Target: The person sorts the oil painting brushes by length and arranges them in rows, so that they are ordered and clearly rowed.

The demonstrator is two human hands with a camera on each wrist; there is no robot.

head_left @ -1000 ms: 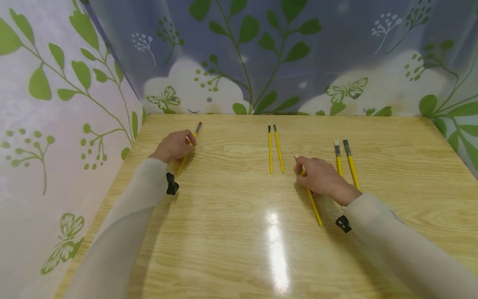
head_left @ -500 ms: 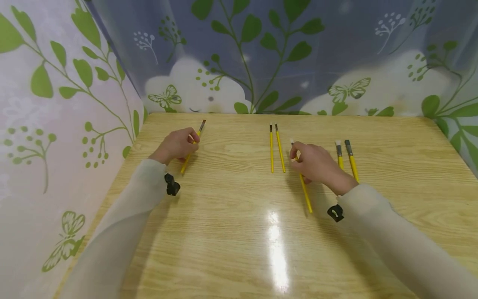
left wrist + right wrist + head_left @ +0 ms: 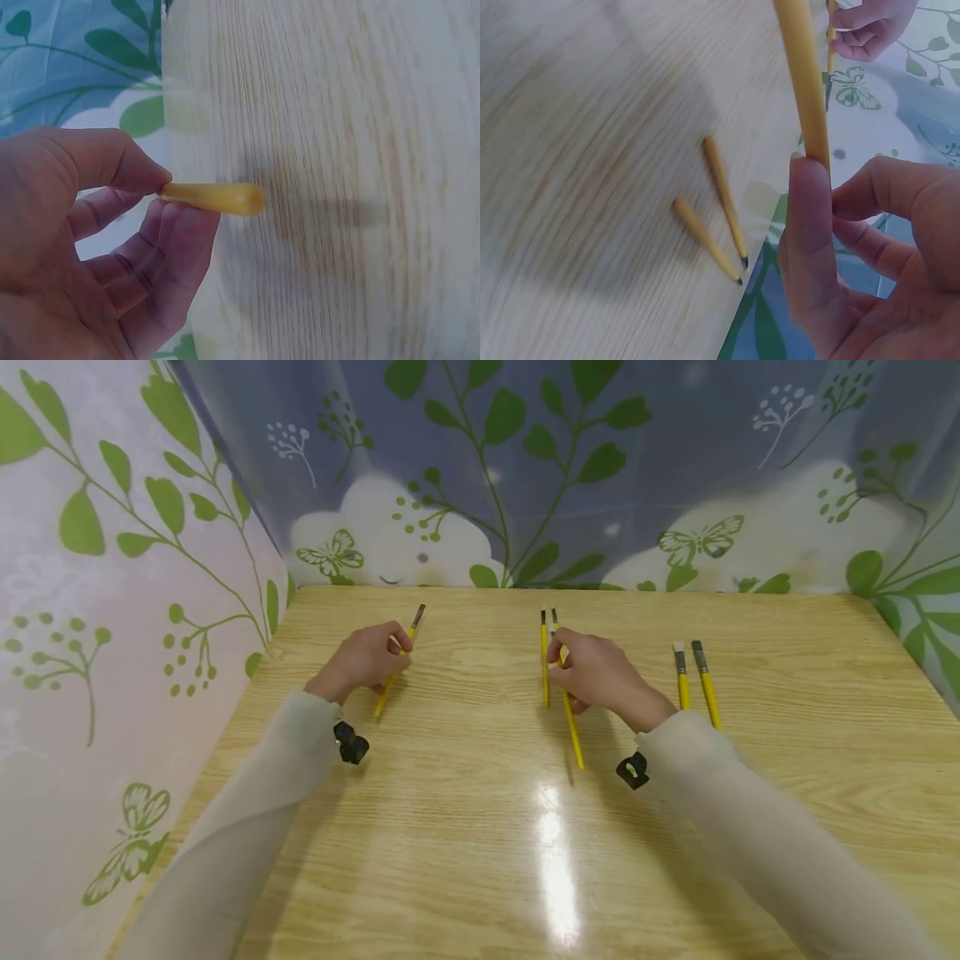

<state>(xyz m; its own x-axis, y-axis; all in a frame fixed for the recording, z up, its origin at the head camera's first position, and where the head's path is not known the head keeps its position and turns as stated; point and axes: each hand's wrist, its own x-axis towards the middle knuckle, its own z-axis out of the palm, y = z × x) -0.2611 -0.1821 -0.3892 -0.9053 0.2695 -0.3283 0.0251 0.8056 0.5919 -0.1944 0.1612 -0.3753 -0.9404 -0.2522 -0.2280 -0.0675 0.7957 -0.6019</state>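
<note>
My left hand (image 3: 367, 658) pinches a slim paintbrush (image 3: 383, 700) with a yellow handle and reddish-brown bristles, held slanted over the left part of the table. Its rounded handle end (image 3: 236, 199) points toward the left wrist camera. Between thumb and fingers, my right hand (image 3: 596, 672) holds another yellow paintbrush (image 3: 573, 735), raised over the table with a shadow beside it. Two thin paintbrushes lie under and beside that hand: one (image 3: 544, 652) is mostly visible, the other (image 3: 555, 616) largely covered in the head view. Both handles (image 3: 721, 187) show in the right wrist view.
To the right lie two wider yellow paintbrushes, one with white bristles (image 3: 682, 681) and one with dark bristles (image 3: 708, 693). The wood-grain table (image 3: 450, 827) meets a leaf-patterned curtain (image 3: 480, 460) at the back and a similar covering (image 3: 135, 610) on the left.
My right hand has carried its paintbrush leftward, lifting it off the table, to the two thin paintbrushes. My left hand has shifted slightly right with its paintbrush.
</note>
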